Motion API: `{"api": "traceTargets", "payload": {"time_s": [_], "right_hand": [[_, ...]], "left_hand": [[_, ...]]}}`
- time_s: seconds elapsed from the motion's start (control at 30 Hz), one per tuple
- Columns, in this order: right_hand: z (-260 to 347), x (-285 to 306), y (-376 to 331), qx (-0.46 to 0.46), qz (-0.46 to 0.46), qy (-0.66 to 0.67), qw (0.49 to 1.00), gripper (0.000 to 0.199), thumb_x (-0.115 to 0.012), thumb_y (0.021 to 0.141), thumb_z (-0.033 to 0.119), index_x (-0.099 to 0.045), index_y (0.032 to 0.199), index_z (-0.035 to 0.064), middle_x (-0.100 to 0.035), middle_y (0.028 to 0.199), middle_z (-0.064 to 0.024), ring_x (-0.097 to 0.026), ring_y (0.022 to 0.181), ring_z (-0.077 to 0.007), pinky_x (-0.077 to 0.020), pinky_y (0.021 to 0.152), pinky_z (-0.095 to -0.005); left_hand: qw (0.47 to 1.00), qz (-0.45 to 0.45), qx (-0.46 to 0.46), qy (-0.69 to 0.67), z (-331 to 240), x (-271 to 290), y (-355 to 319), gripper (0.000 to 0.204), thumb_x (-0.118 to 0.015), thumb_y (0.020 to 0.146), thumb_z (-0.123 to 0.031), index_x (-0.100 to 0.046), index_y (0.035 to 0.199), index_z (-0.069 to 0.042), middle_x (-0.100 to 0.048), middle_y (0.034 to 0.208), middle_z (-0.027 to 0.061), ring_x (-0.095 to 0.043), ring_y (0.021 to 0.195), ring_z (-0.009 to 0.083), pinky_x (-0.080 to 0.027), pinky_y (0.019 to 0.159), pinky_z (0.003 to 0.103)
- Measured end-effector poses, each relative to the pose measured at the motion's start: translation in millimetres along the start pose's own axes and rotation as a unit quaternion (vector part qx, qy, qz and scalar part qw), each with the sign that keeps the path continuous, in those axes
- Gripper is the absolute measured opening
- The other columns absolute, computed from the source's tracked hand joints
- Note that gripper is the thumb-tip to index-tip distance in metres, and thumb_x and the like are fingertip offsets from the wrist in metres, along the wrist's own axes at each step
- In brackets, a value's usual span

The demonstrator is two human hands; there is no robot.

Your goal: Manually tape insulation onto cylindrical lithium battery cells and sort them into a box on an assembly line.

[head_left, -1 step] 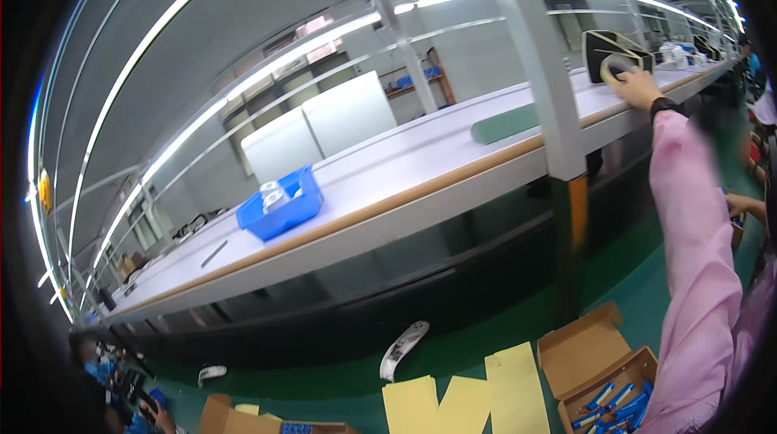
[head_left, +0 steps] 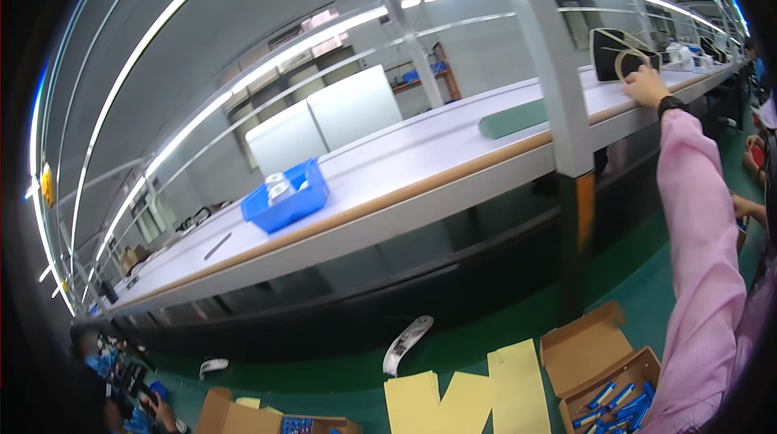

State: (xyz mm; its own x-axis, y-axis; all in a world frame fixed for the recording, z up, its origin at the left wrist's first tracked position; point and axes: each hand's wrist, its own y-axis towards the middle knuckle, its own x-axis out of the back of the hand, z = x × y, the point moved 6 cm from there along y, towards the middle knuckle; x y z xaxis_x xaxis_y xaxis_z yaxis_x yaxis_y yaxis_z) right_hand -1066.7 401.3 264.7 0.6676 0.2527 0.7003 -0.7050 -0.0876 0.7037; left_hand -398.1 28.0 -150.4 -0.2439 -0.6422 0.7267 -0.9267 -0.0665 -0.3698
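Right hand (head_left: 646, 87): pinched around the near lower rim of a pale tape ring (head_left: 619, 66); cannot tell exact finger placement
Tape ring: upright before a black panel (head_left: 604, 59); probably light, stiff, hard to break; best gripped by the rim
Bench (head_left: 421, 146): bears a green board (head_left: 514, 119), farther left a blue bin (head_left: 301, 209)
Left hand: out of sight

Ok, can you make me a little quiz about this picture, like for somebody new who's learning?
1. Which of the person's hands is at the pale ring, left or right?
2. True or false: the blue bin stands on the floor.
3. What colour are most of the things in the open cardboard box at the lower right? A) red B) blue C) white

Key:
1. The right hand.
2. False: the blue bin stands on the bench.
3. B.
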Motion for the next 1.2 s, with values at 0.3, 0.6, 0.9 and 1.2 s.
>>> {"api": "traceTargets", "payload": {"time_s": [0.3,0.6,0.9,1.2], "right_hand": [[-48.8,-14.9,15.7,0.005,-0.047,0.190,0.981,0.033,-0.067,0.080,0.024,-0.057,0.107,0.0070,-0.066,0.104,-0.0222,-0.062,0.102,-0.0375,-0.0501,0.083,-0.0444],[100.2,26.5,-19.2,0.193,0.024,0.376,0.906,0.043,-0.052,0.080,-0.003,-0.063,0.121,0.0056,-0.064,0.121,-0.0092,-0.059,0.112,-0.0211,-0.0454,0.096,-0.0348],[118.0,55.2,-53.9,0.098,0.159,0.513,0.838,0.032,-0.054,0.091,0.023,-0.062,0.117,0.0053,-0.065,0.103,-0.0042,-0.058,0.084,-0.0097,-0.0457,0.074,-0.0233],[100.2,149.9,-107.3,0.137,-0.208,0.230,0.941,0.030,-0.059,0.084,0.008,-0.065,0.113,0.0077,-0.066,0.073,-0.0042,-0.064,0.066,-0.0120,-0.0475,0.055,-0.0262]], "left_hand": [[0.998,-0.019,-0.015,-0.065,-21.5,19.4,-21.3,0.048,-0.065,0.090,-0.038,-0.059,0.128,-0.009,-0.039,0.151,0.0138,-0.025,0.143,0.0418,-0.020,0.112,0.063],[0.999,-0.022,-0.020,-0.021,-3.4,-4.4,-21.2,0.047,-0.063,0.092,-0.034,-0.057,0.132,-0.010,-0.037,0.152,0.0148,-0.022,0.144,0.0414,-0.016,0.112,0.065],[0.999,0.003,-0.030,-0.011,-1.8,-4.4,-20.3,0.048,-0.059,0.095,-0.024,-0.049,0.138,-0.005,-0.037,0.152,0.0140,-0.023,0.146,0.0358,-0.003,0.116,0.060],[0.981,-0.053,-0.077,-0.170,3.7,34.1,-30.6,0.038,-0.062,0.093,-0.026,-0.060,0.125,-0.006,-0.057,0.132,0.0177,-0.047,0.128,0.0394,-0.039,0.104,0.053]]}}
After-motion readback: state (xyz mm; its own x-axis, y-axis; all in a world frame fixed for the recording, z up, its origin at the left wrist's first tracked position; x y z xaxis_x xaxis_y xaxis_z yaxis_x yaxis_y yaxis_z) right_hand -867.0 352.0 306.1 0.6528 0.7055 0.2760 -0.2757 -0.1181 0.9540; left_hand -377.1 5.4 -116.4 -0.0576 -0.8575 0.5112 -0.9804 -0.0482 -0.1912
